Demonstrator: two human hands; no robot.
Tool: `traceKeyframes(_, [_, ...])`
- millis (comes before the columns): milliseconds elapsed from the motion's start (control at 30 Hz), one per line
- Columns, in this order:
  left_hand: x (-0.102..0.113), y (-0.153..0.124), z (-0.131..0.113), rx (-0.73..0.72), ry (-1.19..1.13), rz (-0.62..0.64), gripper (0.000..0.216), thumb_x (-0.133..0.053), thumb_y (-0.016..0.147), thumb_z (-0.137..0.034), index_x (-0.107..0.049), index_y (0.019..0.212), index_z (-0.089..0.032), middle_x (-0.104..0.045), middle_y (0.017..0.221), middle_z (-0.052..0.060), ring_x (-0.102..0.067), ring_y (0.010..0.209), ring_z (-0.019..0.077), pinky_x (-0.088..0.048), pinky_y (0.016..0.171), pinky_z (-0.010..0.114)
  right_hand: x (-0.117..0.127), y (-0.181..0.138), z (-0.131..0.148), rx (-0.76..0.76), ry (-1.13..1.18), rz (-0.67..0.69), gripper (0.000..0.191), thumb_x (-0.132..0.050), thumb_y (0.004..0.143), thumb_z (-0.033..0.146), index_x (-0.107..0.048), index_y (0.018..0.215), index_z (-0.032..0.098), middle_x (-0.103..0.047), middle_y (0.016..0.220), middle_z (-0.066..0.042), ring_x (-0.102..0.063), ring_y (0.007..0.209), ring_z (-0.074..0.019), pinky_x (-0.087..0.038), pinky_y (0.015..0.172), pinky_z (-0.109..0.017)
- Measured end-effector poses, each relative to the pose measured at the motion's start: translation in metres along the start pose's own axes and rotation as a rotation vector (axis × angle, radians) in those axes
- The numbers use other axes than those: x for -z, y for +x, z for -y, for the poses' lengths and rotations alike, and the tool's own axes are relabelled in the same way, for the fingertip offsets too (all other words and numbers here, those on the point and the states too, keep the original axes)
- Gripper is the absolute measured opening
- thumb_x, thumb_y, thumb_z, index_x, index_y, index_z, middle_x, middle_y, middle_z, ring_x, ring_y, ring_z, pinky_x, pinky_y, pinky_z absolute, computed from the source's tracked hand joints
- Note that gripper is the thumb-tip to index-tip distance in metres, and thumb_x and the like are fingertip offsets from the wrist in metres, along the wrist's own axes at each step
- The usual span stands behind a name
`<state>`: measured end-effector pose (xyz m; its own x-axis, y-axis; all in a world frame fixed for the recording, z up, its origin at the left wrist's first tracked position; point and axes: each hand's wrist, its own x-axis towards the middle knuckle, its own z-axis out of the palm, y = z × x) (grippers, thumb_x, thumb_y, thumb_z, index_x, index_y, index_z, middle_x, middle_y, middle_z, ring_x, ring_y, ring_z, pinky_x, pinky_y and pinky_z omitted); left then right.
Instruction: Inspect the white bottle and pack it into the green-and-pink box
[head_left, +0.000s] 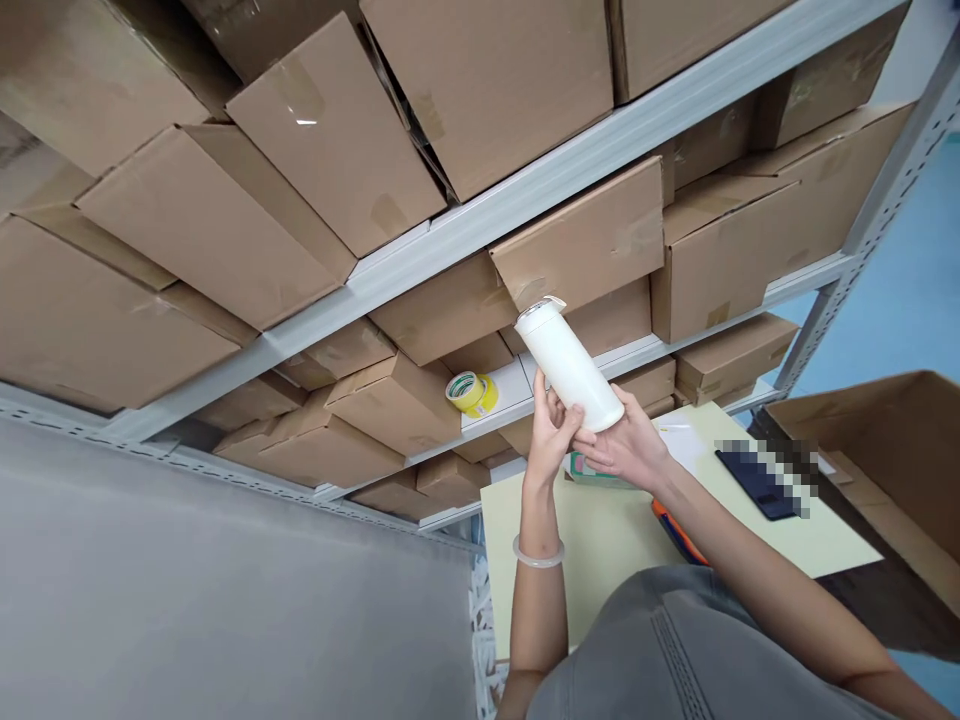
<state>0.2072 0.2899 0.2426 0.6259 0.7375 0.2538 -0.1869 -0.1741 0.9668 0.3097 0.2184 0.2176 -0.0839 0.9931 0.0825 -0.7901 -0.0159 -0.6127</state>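
A white cylindrical bottle (pixel 571 370), its lid end pointing up and to the left, is held in front of the shelves. My left hand (pixel 553 428) grips its lower side with the thumb across the front. Around the base and right side of the bottle, my right hand (pixel 628 440) is closed, fingers partly hidden. Below the hands, part of a green and clear item (pixel 600 470) shows on the pale yellow tabletop (pixel 600 535). An orange and blue object (pixel 679 530) lies by my right forearm.
Cardboard boxes (pixel 495 80) crowd the white metal shelving (pixel 480 240). Rolls of yellow tape (pixel 480 395) sit on a shelf left of the hands. A dark phone-like item (pixel 757 485) lies on the table's right part. An open carton (pixel 892 450) stands at the right; a grey wall (pixel 225 590) is at left.
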Motion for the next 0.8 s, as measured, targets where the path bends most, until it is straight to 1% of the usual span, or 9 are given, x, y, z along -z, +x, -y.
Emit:
traceKeyframes(100, [0.001, 0.003, 0.0, -0.043, -0.019, -0.122, 0.098, -0.071, 0.074, -0.06, -0.021, 0.153, -0.027, -0.053, 0.138, 0.013, -0.058, 0.12, 0.0251, -0.047, 0.1, 0.036, 0.003, 0.005, 0.003, 0.037, -0.193, -0.141, 0.054, -0.043, 0.086, 0.067, -0.059, 0.105, 0.018, -0.058, 0.071, -0.003, -0.052, 0.053, -0.0165, -0.038, 0.037, -0.025])
traceKeyframes(200, [0.002, 0.0, -0.003, -0.127, 0.089, -0.289, 0.09, -0.074, 0.075, -0.051, -0.031, 0.15, -0.025, -0.058, 0.13, 0.013, -0.06, 0.114, 0.0241, -0.048, 0.097, 0.035, 0.0, 0.011, 0.011, 0.287, -0.475, -0.392, 0.038, -0.061, 0.083, 0.058, -0.058, 0.098, 0.023, -0.061, 0.082, -0.002, -0.058, 0.068, -0.0174, -0.049, 0.051, -0.027])
traceKeyframes(267, [0.0, -0.003, -0.004, -0.166, 0.23, -0.404, 0.084, -0.075, 0.074, -0.045, -0.037, 0.147, -0.026, -0.057, 0.131, 0.012, -0.059, 0.113, 0.0242, -0.046, 0.097, 0.036, -0.008, 0.016, 0.016, 0.427, -0.623, -0.406, 0.035, -0.064, 0.083, 0.054, -0.058, 0.101, 0.024, -0.063, 0.095, -0.002, -0.06, 0.084, -0.0181, -0.052, 0.068, -0.029])
traceKeyframes(333, [-0.005, -0.008, -0.005, -0.213, 0.384, -0.513, 0.077, -0.074, 0.076, -0.041, -0.041, 0.144, -0.027, -0.053, 0.133, 0.012, -0.055, 0.116, 0.0259, -0.044, 0.1, 0.039, -0.02, 0.022, 0.015, 0.475, -0.712, -0.351, 0.038, -0.066, 0.082, 0.051, -0.057, 0.107, 0.024, -0.063, 0.106, -0.004, -0.059, 0.097, -0.0191, -0.05, 0.082, -0.03])
traceKeyframes(433, [-0.011, -0.013, -0.007, -0.271, 0.578, -0.599, 0.07, -0.07, 0.078, -0.038, -0.045, 0.142, -0.027, -0.049, 0.131, 0.014, -0.046, 0.123, 0.0307, -0.037, 0.106, 0.046, -0.034, 0.032, 0.005, 0.479, -0.708, -0.361, 0.044, -0.074, 0.077, 0.046, -0.053, 0.109, 0.024, -0.062, 0.105, -0.003, -0.059, 0.098, -0.0187, -0.049, 0.086, -0.03])
traceKeyframes(533, [0.0, -0.017, -0.008, -0.247, 0.575, -0.451, 0.074, -0.07, 0.078, -0.04, -0.041, 0.145, -0.027, -0.045, 0.131, 0.015, -0.042, 0.126, 0.033, -0.034, 0.108, 0.052, -0.037, 0.036, -0.001, 0.471, -0.584, -0.374, 0.042, -0.071, 0.078, 0.046, -0.053, 0.109, 0.024, -0.063, 0.102, -0.002, -0.06, 0.098, -0.019, -0.05, 0.086, -0.03])
traceKeyframes(633, [0.026, -0.018, 0.0, -0.202, 0.269, -0.177, 0.086, -0.072, 0.076, -0.047, -0.033, 0.149, -0.026, -0.043, 0.136, 0.015, -0.047, 0.124, 0.0299, -0.037, 0.108, 0.049, -0.032, 0.035, 0.004, 0.349, -0.426, -0.311, 0.044, -0.06, 0.084, 0.054, -0.056, 0.111, 0.021, -0.066, 0.099, -0.006, -0.062, 0.094, -0.0222, -0.053, 0.078, -0.033])
traceKeyframes(733, [0.047, -0.016, 0.012, -0.127, -0.092, -0.147, 0.066, -0.061, 0.084, -0.057, -0.043, 0.14, -0.027, -0.05, 0.131, 0.012, -0.05, 0.122, 0.0251, -0.041, 0.106, 0.04, -0.028, 0.034, 0.008, 0.121, -0.297, -0.184, 0.052, -0.043, 0.089, 0.062, -0.058, 0.112, 0.017, -0.067, 0.088, -0.009, -0.063, 0.08, -0.0241, -0.054, 0.064, -0.035])
traceKeyframes(800, [0.054, -0.017, 0.017, -0.054, -0.288, -0.11, 0.056, -0.052, 0.087, -0.061, -0.051, 0.131, -0.025, -0.059, 0.112, 0.009, -0.059, 0.107, 0.0215, -0.049, 0.096, 0.036, -0.026, 0.036, 0.004, -0.028, -0.236, -0.106, 0.054, -0.037, 0.091, 0.061, -0.058, 0.113, 0.017, -0.068, 0.084, -0.009, -0.062, 0.072, -0.0235, -0.053, 0.057, -0.035])
